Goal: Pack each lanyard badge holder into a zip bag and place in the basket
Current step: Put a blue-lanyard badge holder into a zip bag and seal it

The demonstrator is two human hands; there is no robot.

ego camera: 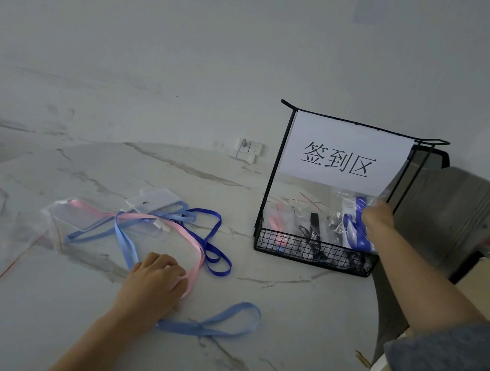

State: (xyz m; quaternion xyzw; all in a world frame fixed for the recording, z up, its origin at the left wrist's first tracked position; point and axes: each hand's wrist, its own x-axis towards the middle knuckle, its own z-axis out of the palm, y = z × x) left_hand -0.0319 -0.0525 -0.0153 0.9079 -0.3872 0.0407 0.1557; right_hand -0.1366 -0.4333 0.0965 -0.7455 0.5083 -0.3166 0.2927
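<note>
Your right hand (378,217) reaches to the right side of the black wire basket (312,253) and grips a clear zip bag (351,223) with a royal-blue lanyard folded inside. The fingers are closed on the bag's right edge and mostly hidden behind the plastic. The bag stands upright in the basket's right end, its lower part behind the low mesh front.

Your left hand (155,278) lies knuckles-up on the white marble-patterned table (249,367), fingers curled down over a pink ribbon lanyard (189,240). You cannot tell whether it pinches the ribbon or only rests on it.

Two packed bags already lie in the basket, one with a pink strap (278,219) at the left and one with a black strap (313,225) in the middle. A white paper sign with black characters (343,159) hangs on the basket's tall back frame.

Left of the basket, the pink ribbon tangles with a light-blue lanyard (124,233) and a dark-blue lanyard (215,251) over two clear plastic badge holders (151,201). An empty zip bag with a red seal strip (20,240) lies at the far left. A grey chair (446,212) stands just behind the basket.
</note>
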